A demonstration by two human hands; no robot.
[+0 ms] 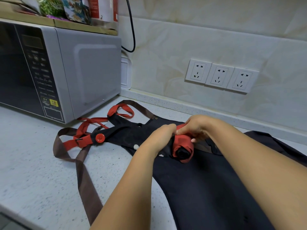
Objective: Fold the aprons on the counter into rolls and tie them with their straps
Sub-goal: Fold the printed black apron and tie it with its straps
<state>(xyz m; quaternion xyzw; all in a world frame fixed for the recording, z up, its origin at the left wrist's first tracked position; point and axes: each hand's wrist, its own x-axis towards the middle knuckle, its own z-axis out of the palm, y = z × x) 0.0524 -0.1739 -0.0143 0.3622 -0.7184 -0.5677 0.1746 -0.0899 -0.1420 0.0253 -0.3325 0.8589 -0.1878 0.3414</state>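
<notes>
A black apron with red trim is partly rolled into a tight red-and-black roll (182, 149) on the counter. My left hand (159, 136) grips the roll's left side, fingers curled over it. My right hand (197, 128) grips the roll from above and the right, thumb on the red cloth. The unrolled bib of the apron (126, 131) stretches left, with a red button (100, 138) and red straps (93, 123) lying loose. Underneath lies a second, dark apron (207, 188) spread flat, with brown straps (83, 171) trailing toward the counter's front edge.
A grey microwave (66, 72) stands at the left, with a shelf of packets above it. Three white wall sockets (221, 75) sit on the backsplash. A black cable (132, 30) hangs behind the microwave. The speckled white counter (33, 163) shows at front left.
</notes>
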